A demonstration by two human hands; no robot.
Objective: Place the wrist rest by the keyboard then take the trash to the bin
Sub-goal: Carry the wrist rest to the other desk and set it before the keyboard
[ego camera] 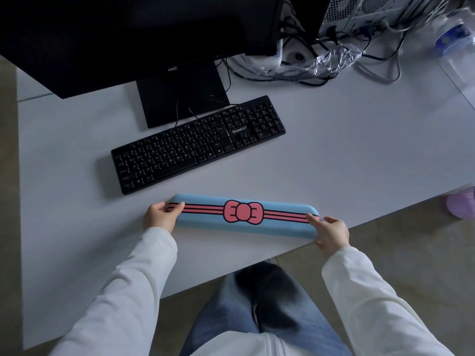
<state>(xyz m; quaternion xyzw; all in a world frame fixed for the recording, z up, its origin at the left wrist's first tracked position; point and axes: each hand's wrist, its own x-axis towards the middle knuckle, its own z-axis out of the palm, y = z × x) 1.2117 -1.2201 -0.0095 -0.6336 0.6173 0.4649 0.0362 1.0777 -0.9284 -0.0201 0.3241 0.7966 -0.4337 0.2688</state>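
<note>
The person stands at the near edge of a pale desk, both arms in white sleeves reaching out over it. Between the hands is a long blue wrist rest, marked with pink stripes and a pink bow at its middle. The left hand grips the left end, thumb on top and fingers curled round it; the right hand pinches the right end the same way, thumb across the stripes. The rest lies along the desk's near edge, its right end just at that edge; whether it rests flat on the surface or is held a little above it I cannot tell.

The black keyboard sits further in from the near edge, slanted, its left end nearer the person. The wrist rest is near it but apart, with a strip of bare desk between them. Behind the keyboard stands a dark monitor on its stand. Toward the far right corner lie tangled cables and crumpled clear plastic wrapping, beside a computer case.
</note>
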